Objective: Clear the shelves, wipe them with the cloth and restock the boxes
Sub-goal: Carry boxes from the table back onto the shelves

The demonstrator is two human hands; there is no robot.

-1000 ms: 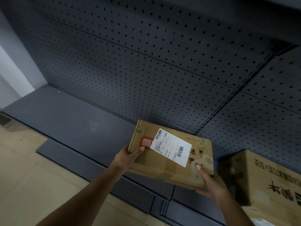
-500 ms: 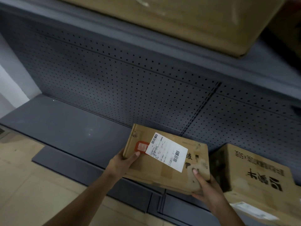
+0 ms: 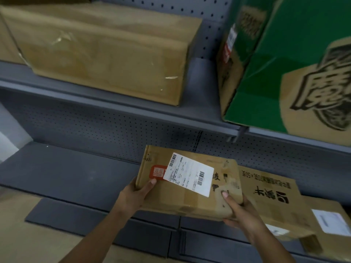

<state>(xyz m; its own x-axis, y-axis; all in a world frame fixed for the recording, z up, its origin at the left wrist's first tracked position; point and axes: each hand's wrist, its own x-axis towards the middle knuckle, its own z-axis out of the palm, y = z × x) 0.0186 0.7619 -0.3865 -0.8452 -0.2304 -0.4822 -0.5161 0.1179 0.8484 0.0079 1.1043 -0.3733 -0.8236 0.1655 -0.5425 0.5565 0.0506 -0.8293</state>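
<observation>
Half a second ago we saw only the underside edge of one carton above. Now the whole upper shelf [image 3: 199,103] is in view, carrying a plain brown box [image 3: 106,54] on the left and a green printed box [image 3: 284,63] on the right. A second ago there was nothing there but pegboard.

Our grip has not changed. The left hand [image 3: 135,194] still curls round the left end of the small cardboard box [image 3: 188,186], thumb on top just below the red sticker [image 3: 156,171]. The right hand [image 3: 239,209] holds the near right corner, thumb pressed on top and fingers underneath.

The small box, with its white shipping label [image 3: 189,176] facing up, hangs tilted over the front of the lower shelf [image 3: 66,173]. Its right edge now overlaps, in our view, the carton with black characters [image 3: 271,188] standing on that shelf; earlier a dark gap showed between them. We cannot tell whether the two touch. Further right, another brown carton with a white label [image 3: 330,221] has come into sight.

The shelving is dark grey metal with a perforated back panel [image 3: 95,128]. The left stretch of the lower shelf lies bare, and dark grey base panels [image 3: 114,224] run beneath it. A beige floor [image 3: 28,240] is at the bottom left, and a pale wall [image 3: 7,147] stands at the far left.
</observation>
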